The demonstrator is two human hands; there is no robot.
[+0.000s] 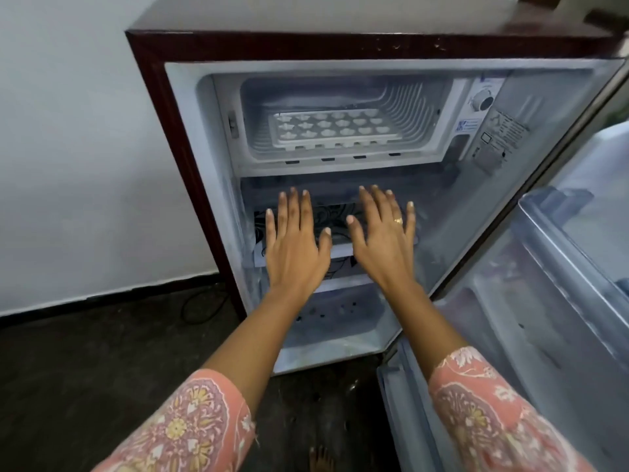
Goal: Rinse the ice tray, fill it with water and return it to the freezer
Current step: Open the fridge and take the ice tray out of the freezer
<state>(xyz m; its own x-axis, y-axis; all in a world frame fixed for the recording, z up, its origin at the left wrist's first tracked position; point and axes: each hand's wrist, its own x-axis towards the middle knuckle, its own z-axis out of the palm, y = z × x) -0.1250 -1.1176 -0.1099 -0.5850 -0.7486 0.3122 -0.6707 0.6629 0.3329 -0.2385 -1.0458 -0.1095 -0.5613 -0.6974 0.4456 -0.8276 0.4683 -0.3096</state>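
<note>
Head view looks down into the small maroon metal fridge [163, 137]. Its pale plastic-lined door [544, 301] is swung wide to the right of the freezer compartment [408, 97], the white ribbed box at the top of the cabinet. The white plastic ice tray [328, 131], a flat rectangle of small moulded cups, lies on the floor of the freezer compartment, long side toward me and near the front lip. Whether the cups hold anything I cannot tell.

My left hand [296, 247] and right hand [384, 243] hover side by side below the freezer compartment. Palms are down, fingers straight and spread, gripping nothing and touching nothing that I can make out (the gold ring [397, 220] is on my right).

I judge the step in hand to be fetching the tray out. To do it well I would raise both hands to the freezer compartment's opening and take the tray's front rim at two points well apart, thumbs on top. Then I would draw it straight out and level, since frost may hold it to the ribs and a one-sided tug could twist it or spill the cups.
</note>
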